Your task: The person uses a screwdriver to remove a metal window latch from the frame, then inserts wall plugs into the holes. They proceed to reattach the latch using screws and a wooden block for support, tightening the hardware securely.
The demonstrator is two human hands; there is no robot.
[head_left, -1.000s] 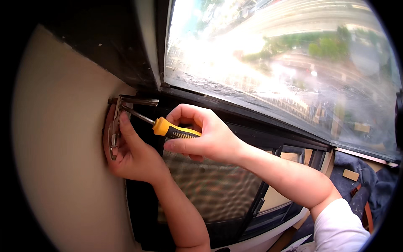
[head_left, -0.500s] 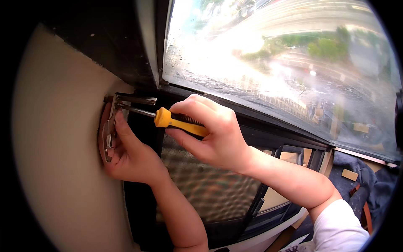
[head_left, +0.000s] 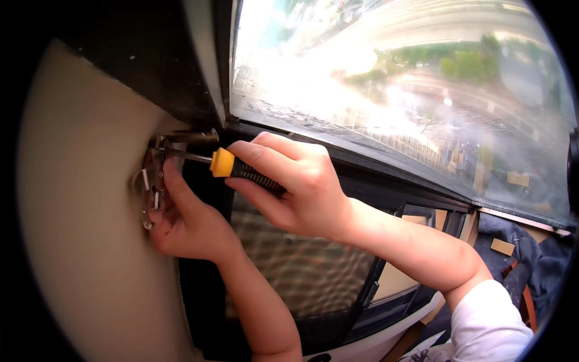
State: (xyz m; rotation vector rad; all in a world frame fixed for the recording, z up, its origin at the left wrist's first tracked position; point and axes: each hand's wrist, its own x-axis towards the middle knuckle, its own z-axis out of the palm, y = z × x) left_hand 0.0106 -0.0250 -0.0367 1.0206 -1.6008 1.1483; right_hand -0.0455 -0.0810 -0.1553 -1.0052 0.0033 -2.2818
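My right hand (head_left: 298, 187) grips a screwdriver (head_left: 222, 163) with a yellow and black handle, thumb below and fingers above. Its thin shaft points left, and the tip meets the upper part of a silvery metal bracket (head_left: 158, 175). That bracket has an arm sticking out to the right and a curved piece lower down. Cupped around its lower part, my left hand (head_left: 193, 229) holds it close to the pale wall, thumb pointing up near the screwdriver tip. Whether a screw sits under the tip is too small to tell.
A window pane (head_left: 386, 90) in a dark frame (head_left: 398, 181) fills the upper right. Below it is a mesh screen (head_left: 295, 265). The pale wall (head_left: 78, 199) curves along the left, under a dark panel (head_left: 145, 66). Dark cloth (head_left: 506, 232) lies at the lower right.
The screwdriver and my right hand have shifted slightly left and up. The handle has turned, hiding its long yellow stripe. The bracket has tilted and moved a little left.
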